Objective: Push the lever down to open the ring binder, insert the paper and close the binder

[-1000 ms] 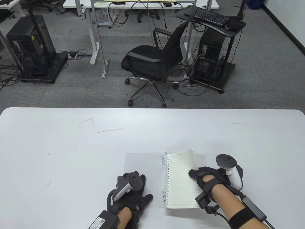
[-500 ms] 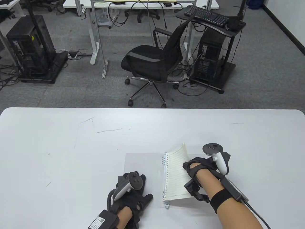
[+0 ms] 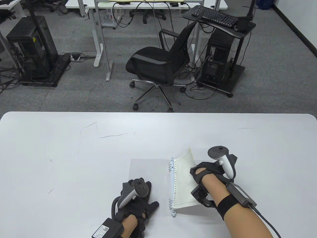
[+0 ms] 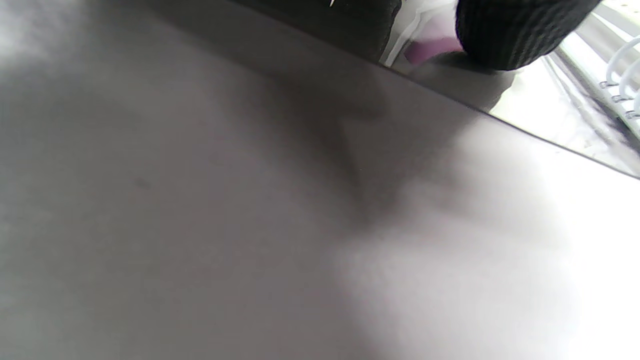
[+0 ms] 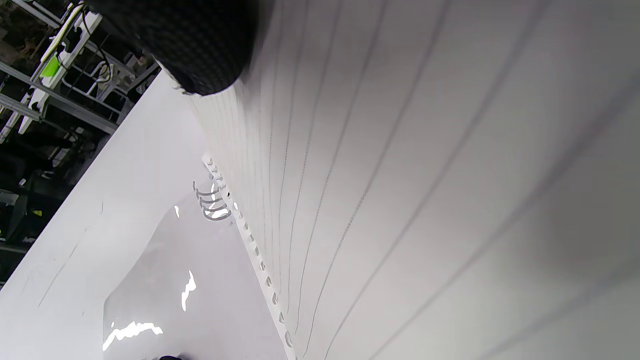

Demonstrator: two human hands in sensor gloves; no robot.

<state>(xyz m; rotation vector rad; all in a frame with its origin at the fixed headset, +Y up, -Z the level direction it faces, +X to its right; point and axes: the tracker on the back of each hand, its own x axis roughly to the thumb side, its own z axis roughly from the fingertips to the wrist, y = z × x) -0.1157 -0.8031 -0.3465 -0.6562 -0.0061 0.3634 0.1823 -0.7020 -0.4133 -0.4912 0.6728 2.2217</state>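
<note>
Where the counter [image 3: 62,153] comes nearest the person, the left hand [image 3: 135,200] lies palm down on the near left corner of the open binder [image 3: 148,173], its fingers spread and fairly straight, pressing flat and holding nothing. The left wrist view shows one gloved fingertip resting on the clear cover, with the white rings at the right edge.

Just to the right, the binder's clear cover lies flat on the counter, and its ring spine [image 3: 171,188] runs from near to far along the middle. The lever [image 3: 173,213] sits at the near end of the spine.

Beside the spine, the lined paper [image 3: 183,183] is lifted off the counter on its right side and tilted, its punched edge lying along the rings; whether the holes are on the rings cannot be told. The right hand [image 3: 210,173] holds the paper's raised right edge, fingers curled round it, with the thumb on the written face. In the right wrist view the paper fills most of the picture, a dark fingertip against it at the top.

Beyond the counter, on grey carpet, stand a black office chair [image 3: 161,64], two computer towers and a keyboard [image 3: 215,16] on a stand.
</note>
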